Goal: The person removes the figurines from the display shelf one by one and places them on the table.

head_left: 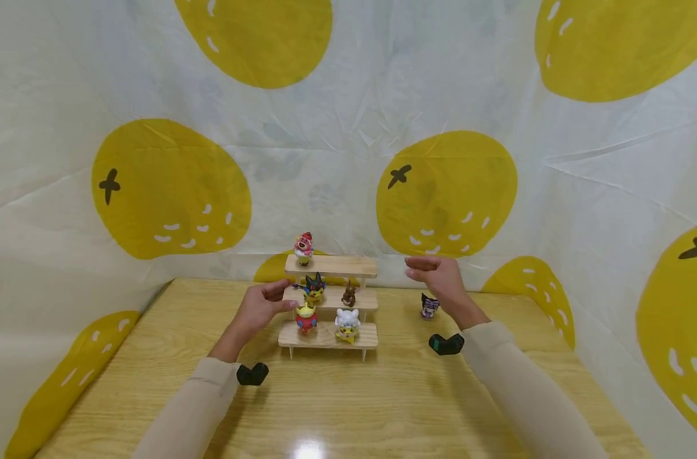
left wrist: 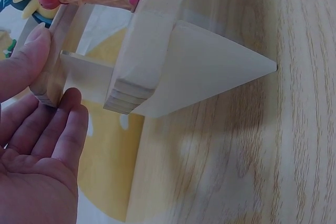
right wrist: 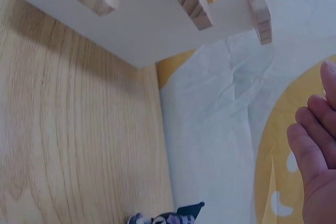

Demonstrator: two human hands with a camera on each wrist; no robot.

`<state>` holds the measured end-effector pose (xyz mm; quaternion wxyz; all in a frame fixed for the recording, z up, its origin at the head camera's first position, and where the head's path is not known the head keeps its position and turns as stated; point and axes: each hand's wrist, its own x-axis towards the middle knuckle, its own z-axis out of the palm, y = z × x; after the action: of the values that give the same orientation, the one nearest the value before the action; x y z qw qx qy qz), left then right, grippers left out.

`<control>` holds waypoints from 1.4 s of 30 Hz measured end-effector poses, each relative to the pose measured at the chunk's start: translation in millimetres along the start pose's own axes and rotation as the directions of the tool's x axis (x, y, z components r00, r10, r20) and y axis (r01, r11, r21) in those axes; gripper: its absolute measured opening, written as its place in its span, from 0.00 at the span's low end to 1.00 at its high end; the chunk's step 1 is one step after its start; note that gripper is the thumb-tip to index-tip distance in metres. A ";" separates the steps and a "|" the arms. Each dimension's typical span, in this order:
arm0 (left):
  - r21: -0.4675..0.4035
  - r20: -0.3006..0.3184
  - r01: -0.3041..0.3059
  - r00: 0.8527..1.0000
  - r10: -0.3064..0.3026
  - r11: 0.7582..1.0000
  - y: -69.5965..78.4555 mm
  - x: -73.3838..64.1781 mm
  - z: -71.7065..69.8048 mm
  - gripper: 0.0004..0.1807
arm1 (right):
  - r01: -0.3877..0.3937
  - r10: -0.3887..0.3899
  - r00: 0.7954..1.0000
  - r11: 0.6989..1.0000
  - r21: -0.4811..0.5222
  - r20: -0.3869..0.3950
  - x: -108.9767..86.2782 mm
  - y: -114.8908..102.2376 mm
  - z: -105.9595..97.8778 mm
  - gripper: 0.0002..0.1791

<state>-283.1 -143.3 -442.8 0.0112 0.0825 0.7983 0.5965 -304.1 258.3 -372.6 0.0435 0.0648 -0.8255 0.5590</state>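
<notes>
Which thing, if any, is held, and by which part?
The left hand grips the pale wooden three-tier stand by the left end of its middle shelf; the right hand holds nothing.

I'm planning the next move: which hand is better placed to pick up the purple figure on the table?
Likely the right hand: empty, it hovers near the purple figure, while the left hand holds the middle shelf.

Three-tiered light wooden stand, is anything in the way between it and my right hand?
Nothing visible stands between your right hand and the three-tiered light wooden stand; the head and right wrist views show an open gap. The small black-and-purple figurine stands on the yellow wood-grain table, right of that gap.
</notes>
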 end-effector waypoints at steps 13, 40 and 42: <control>0.019 0.008 0.003 1.000 -0.003 1.000 2.8 1.3 -1.1 0.37 | -0.005 0.005 1.000 1.000 0.027 0.007 3.1 -17.2 22.2 0.19; 0.012 0.007 0.007 1.000 -0.007 1.000 3.0 0.7 -1.4 0.36 | -0.010 0.000 0.997 0.991 0.133 0.076 14.8 -49.9 70.0 0.19; 0.016 0.011 0.007 1.000 -0.007 1.000 2.9 -0.1 -1.9 0.36 | -0.008 -0.002 0.997 0.991 0.130 0.081 15.3 -53.0 74.4 0.19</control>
<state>-283.0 -144.3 -439.5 0.0169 0.0830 0.8031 0.5898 -310.9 168.9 -349.4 0.0047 0.0888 -0.7885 0.6086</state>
